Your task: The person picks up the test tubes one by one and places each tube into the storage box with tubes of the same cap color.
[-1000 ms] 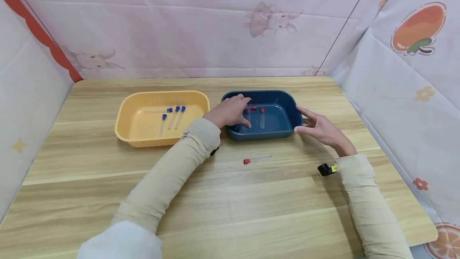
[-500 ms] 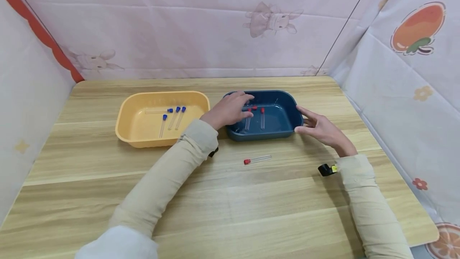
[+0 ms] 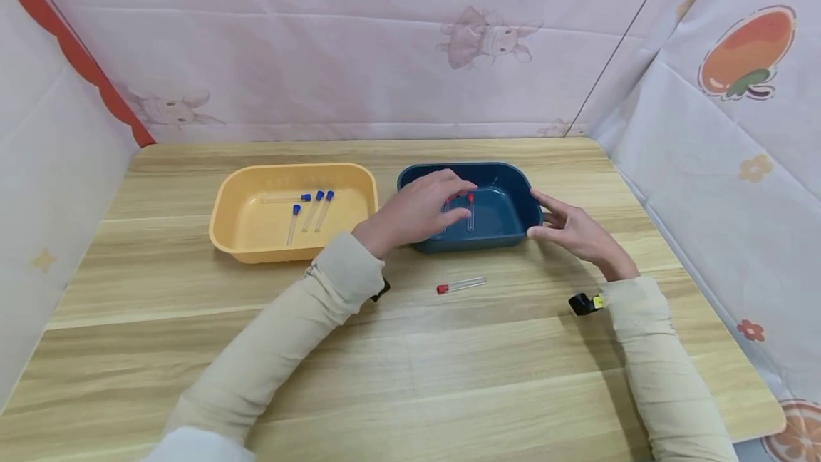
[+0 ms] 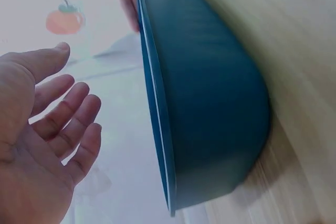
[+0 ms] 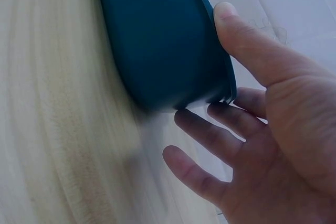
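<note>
Above the dark blue bin (image 3: 507, 216) hovers my left hand (image 3: 420, 209), fingers loosely bent and apart. The left wrist view shows nothing between its thumb and fingers. My right hand (image 3: 574, 230) touches the bin's right end; in the right wrist view its thumb (image 5: 228, 17) rests at the rim and the spread fingertips meet the end wall. Inside the bin lie red-capped test tubes, one fully visible red-capped tube (image 3: 471, 212) and others partly hidden by the left hand. Another red-capped test tube (image 3: 462, 285) lies on the table in front of the bin.
A yellow bin (image 3: 224, 223) stands to the left, with several blue-capped test tubes (image 3: 293, 223) in it. Both bins stand toward the back of the wooden table (image 3: 410, 376), before a printed cloth wall (image 3: 321, 55).
My left hand has moved right and slightly nearer over the blue bin, covering more of the red-capped tubes. The right hand stays at the bin's end.
</note>
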Available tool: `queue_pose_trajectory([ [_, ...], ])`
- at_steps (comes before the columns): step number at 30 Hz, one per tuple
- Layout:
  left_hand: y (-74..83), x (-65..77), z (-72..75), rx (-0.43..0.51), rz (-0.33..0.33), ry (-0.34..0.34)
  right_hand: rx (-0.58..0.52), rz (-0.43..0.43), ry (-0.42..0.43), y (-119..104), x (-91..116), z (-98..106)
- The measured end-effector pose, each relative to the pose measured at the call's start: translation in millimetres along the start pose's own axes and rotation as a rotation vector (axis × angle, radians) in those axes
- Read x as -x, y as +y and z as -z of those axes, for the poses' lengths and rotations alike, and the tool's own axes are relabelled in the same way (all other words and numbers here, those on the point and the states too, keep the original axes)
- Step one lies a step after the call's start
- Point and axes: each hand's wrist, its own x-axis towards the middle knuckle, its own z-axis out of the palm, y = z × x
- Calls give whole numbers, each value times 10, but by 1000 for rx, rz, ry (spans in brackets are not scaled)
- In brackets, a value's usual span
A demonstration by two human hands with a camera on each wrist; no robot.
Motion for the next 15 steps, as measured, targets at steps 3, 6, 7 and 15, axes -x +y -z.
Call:
queue_pose_trajectory([
  [3,71,77,-25,28,-21,2,-5,-3,0,-1,5,-4],
  [6,126,145,-43,63,-25,-5,-10,-11,1,-3,9,-7],
  [7,140,167,-48,69,-23,-8,-11,-13,1,-3,10,-8],
  [15,225,361,-96,99,-20,-51,-14,-14,-2,-8,0,-4],
])
